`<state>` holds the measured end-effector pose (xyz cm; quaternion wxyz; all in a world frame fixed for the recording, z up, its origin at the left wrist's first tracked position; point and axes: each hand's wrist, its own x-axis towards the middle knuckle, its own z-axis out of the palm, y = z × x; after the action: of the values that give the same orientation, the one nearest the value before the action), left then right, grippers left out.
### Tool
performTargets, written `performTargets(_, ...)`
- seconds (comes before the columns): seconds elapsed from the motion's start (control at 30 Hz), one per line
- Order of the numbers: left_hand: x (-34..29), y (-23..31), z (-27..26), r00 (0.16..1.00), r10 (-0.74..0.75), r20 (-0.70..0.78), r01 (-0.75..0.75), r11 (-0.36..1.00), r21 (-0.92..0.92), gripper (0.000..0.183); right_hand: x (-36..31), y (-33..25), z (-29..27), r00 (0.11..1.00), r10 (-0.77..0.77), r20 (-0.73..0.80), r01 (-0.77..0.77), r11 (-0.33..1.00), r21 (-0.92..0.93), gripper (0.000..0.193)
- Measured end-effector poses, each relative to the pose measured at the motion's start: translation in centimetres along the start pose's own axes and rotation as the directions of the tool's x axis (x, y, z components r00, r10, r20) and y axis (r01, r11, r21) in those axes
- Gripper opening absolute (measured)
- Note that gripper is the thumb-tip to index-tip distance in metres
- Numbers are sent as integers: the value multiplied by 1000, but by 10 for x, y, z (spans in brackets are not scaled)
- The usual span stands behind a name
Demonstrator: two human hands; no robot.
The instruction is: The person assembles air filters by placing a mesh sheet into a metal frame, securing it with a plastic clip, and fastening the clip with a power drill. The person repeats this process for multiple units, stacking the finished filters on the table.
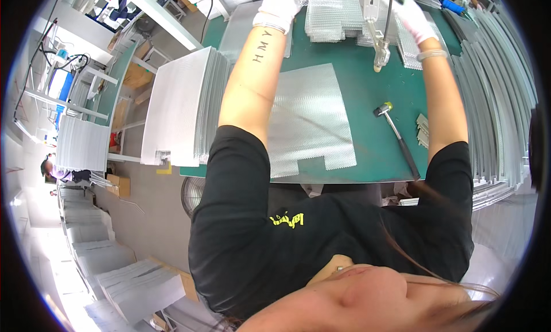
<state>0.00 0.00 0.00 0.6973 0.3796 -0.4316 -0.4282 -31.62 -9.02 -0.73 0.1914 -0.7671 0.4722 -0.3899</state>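
My left hand (280, 5), in a white glove, reaches to the top edge beside a stack of silvery mesh-textured sheets (333, 19). Its fingers are mostly cut off by the picture's edge. My right hand (414, 19), also gloved in white, is next to a white and metal tool arm (376, 39) that hangs over the green table. The right fingers are partly cut off too, and I cannot make out a grip. A single mesh sheet (313, 117) with notched corners lies flat nearer to me, partly under my left forearm.
A hammer (400, 140) with a black handle lies at right, by small pale strips (423, 130). A tall stack of sheets (178, 105) stands left of the green table (367, 85). Long metal strips (493, 102) line the right side. A floor fan (192, 195) is below the table.
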Motion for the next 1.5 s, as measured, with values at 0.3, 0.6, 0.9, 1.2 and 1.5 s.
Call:
performTargets(0.3,-267,23,4,946,311,-94,-66,468,881,83,-192,-73,-15,970,-47,240,23,995,101,52)
performTargets(0.6,-393,-21,-9,922,1,-387,374,254,892,87,-316,-47,44,948,-144,284,132,989,64,54)
performTargets(0.9,-399,-49,-32,940,27,-339,330,175,928,86,-319,-37,69,924,-109,367,114,993,8,53)
performTargets(1.2,-406,-61,-46,953,65,-297,285,148,947,89,-334,-27,83,921,-93,378,127,990,-64,56)
performTargets(1.5,-403,-55,-42,918,-63,-392,397,173,902,88,-327,-27,83,896,-61,440,128,984,-125,57)
